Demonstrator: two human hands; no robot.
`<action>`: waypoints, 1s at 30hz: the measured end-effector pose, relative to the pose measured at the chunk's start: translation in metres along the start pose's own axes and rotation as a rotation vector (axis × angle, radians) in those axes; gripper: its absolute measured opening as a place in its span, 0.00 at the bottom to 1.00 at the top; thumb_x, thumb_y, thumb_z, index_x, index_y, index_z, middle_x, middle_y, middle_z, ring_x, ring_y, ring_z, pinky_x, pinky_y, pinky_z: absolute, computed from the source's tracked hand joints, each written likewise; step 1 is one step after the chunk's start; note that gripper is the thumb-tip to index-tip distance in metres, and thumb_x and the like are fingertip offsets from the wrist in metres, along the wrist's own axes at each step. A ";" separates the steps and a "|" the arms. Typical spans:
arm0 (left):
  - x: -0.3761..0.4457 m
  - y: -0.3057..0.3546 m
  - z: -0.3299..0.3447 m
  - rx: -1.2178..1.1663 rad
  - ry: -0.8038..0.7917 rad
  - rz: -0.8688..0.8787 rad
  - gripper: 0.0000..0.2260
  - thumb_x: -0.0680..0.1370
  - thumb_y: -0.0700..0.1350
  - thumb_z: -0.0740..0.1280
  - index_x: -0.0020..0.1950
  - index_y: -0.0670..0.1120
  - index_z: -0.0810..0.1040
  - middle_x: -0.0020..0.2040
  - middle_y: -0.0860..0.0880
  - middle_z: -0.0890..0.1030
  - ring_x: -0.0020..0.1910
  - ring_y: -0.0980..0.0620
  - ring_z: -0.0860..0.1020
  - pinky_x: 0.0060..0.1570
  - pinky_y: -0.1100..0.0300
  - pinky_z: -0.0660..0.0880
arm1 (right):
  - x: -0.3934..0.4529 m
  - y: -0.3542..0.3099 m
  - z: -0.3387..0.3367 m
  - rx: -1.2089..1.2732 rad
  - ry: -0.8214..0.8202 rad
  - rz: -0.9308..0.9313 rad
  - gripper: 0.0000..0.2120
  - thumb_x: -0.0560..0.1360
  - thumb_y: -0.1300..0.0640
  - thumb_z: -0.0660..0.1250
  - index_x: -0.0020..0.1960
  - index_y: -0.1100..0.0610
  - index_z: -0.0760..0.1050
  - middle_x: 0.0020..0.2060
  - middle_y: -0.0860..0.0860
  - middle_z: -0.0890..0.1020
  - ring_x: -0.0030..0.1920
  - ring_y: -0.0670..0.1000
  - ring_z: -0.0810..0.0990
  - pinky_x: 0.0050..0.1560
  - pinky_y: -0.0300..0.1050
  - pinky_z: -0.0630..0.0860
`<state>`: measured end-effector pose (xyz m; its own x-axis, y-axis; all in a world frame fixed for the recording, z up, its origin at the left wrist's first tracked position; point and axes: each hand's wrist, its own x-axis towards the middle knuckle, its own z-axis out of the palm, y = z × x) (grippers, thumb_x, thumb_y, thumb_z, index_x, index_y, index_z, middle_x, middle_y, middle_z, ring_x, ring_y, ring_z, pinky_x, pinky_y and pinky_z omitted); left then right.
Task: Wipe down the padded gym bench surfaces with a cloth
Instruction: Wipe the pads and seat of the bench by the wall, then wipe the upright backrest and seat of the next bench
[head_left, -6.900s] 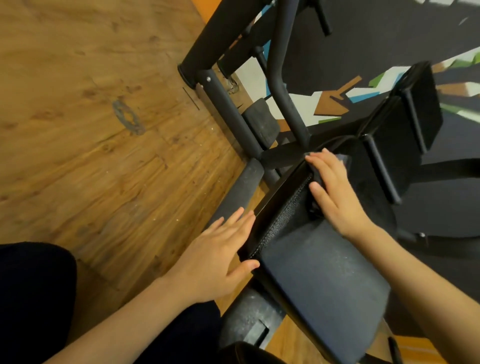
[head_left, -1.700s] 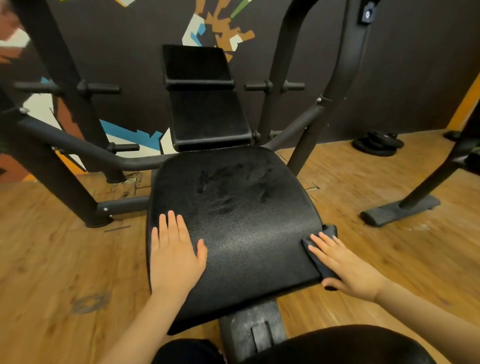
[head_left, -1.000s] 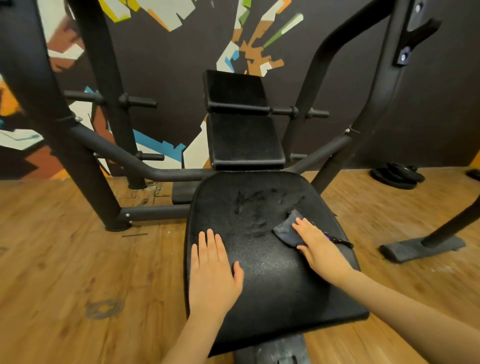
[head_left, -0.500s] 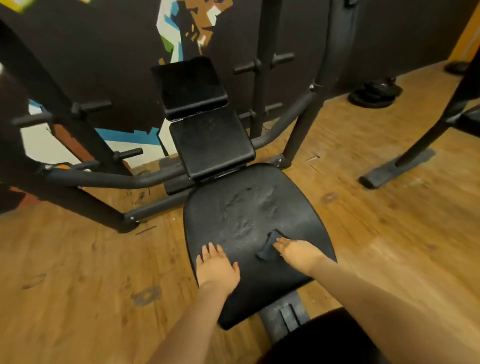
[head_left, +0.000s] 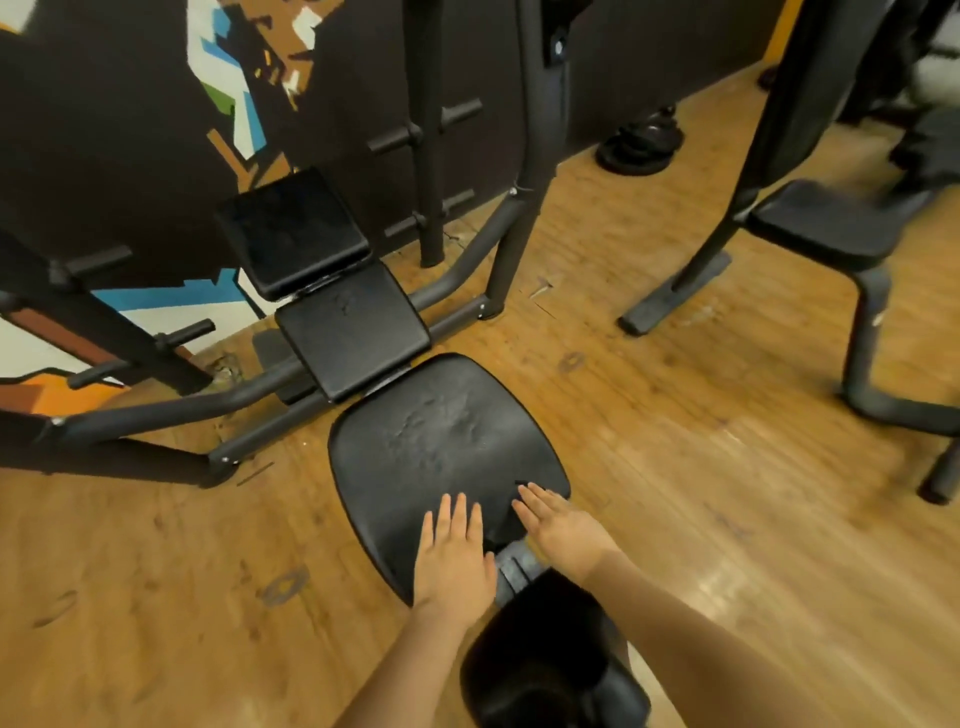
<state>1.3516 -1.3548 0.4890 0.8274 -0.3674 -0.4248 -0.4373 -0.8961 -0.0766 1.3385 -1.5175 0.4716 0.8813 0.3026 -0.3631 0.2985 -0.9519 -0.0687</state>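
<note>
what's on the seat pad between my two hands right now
In the head view, only bare black seat pad shows between the left hand and the right hand. A dark corner of the cloth peeks out at the right fingertips, not in the gap.

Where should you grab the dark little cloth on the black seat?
Judging from this view, pinch the dark cloth at its far corner, which peeks past the right hand's fingertips, coming from above. It lies flat on the black padded seat under straight fingers. The left hand rests flat beside it.
</note>
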 end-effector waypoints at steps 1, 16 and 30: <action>-0.007 0.004 -0.006 -0.005 0.009 0.010 0.28 0.83 0.53 0.48 0.78 0.43 0.43 0.79 0.43 0.43 0.77 0.44 0.40 0.74 0.48 0.39 | -0.012 0.001 -0.006 0.016 -0.005 0.024 0.28 0.80 0.66 0.50 0.76 0.62 0.42 0.76 0.58 0.43 0.76 0.54 0.42 0.73 0.45 0.45; -0.177 0.016 0.014 0.116 0.101 0.400 0.28 0.83 0.54 0.47 0.78 0.41 0.44 0.79 0.42 0.45 0.77 0.44 0.42 0.74 0.48 0.42 | -0.200 -0.157 0.019 0.246 0.011 0.434 0.27 0.81 0.64 0.51 0.76 0.61 0.44 0.76 0.58 0.47 0.76 0.55 0.46 0.73 0.46 0.48; -0.295 0.118 0.036 0.130 0.114 0.499 0.28 0.83 0.54 0.48 0.78 0.42 0.45 0.79 0.42 0.47 0.77 0.44 0.44 0.75 0.48 0.44 | -0.368 -0.169 0.046 0.222 0.115 0.542 0.26 0.81 0.64 0.50 0.76 0.60 0.44 0.76 0.57 0.45 0.76 0.54 0.45 0.73 0.44 0.45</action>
<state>1.0431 -1.3427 0.5732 0.5372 -0.7728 -0.3380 -0.8220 -0.5695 -0.0045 0.9472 -1.4702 0.5737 0.9243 -0.2376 -0.2988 -0.2776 -0.9556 -0.0988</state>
